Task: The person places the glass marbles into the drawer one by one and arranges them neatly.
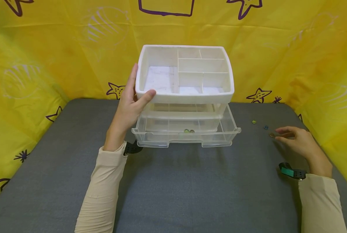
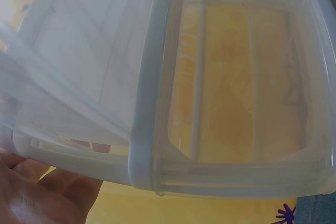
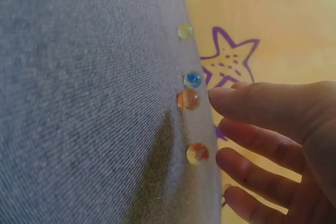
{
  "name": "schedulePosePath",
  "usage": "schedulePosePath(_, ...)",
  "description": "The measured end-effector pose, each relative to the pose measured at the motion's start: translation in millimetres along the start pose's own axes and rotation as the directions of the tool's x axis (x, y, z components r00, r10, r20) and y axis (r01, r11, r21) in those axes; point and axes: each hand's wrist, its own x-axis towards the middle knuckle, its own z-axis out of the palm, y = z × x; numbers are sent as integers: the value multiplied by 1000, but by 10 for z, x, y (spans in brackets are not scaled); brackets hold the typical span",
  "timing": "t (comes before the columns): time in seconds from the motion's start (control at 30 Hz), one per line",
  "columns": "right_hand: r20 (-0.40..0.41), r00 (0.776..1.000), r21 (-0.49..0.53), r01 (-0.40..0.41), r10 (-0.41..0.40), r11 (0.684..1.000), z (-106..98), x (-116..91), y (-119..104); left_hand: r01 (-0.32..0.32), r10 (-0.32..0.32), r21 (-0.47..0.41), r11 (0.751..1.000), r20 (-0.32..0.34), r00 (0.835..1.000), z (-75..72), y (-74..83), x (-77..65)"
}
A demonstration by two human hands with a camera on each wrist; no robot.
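A white plastic drawer organizer (image 1: pixel 184 98) has a divided top tray and a clear drawer (image 1: pixel 185 137) pulled out at the front. Two marbles (image 1: pixel 189 131) lie in that drawer, one of them green. With the thumb over the front rim and the fingers along the left side, my left hand (image 1: pixel 129 105) grips the organizer's upper corner. To the right, my right hand (image 1: pixel 297 139) hovers with relaxed fingers beside loose marbles. The right wrist view shows a yellow marble (image 3: pixel 185 31), a blue marble (image 3: pixel 193 80), an orange marble (image 3: pixel 189 99) and a red-orange marble (image 3: pixel 198 153) near the fingertips.
Grey cloth (image 1: pixel 185 191) covers the table. A yellow curtain (image 1: pixel 74 48) with drawn stars and fish hangs behind it and along both sides. Dark straps circle both wrists, with a green piece (image 1: pixel 287 171) on the right one.
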Motion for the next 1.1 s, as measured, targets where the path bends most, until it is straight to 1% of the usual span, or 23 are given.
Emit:
schedulePosePath(0.23,21,1000,-32,-8,8,999,20,-10,54,0,0,0,1000,0,1000,0,-2,-3)
schedulePosePath(0.4,35,999,-35,-18,19,999,34,-9,93,6,-6,15,1000,-1,1000,-5,0,-6)
schedulePosePath(0.63,75,996,-57,-38,43,998,33,-11,111,2,-2,29,1000,-2,1000,-7,0,-6)
schedulePosePath(0.77,89,995,-67,-32,38,997,31,-15,122,0,0,29,1000,-3,1000,-8,-4,-8)
schedulePosePath(0.93,74,997,-76,-30,35,997,43,-20,138,1,-1,26,1000,-2,1000,-7,-5,-8)
schedulePosePath(1.1,79,996,-68,-29,34,997,43,-25,138,4,-4,27,1000,-2,1000,-8,-7,-9)
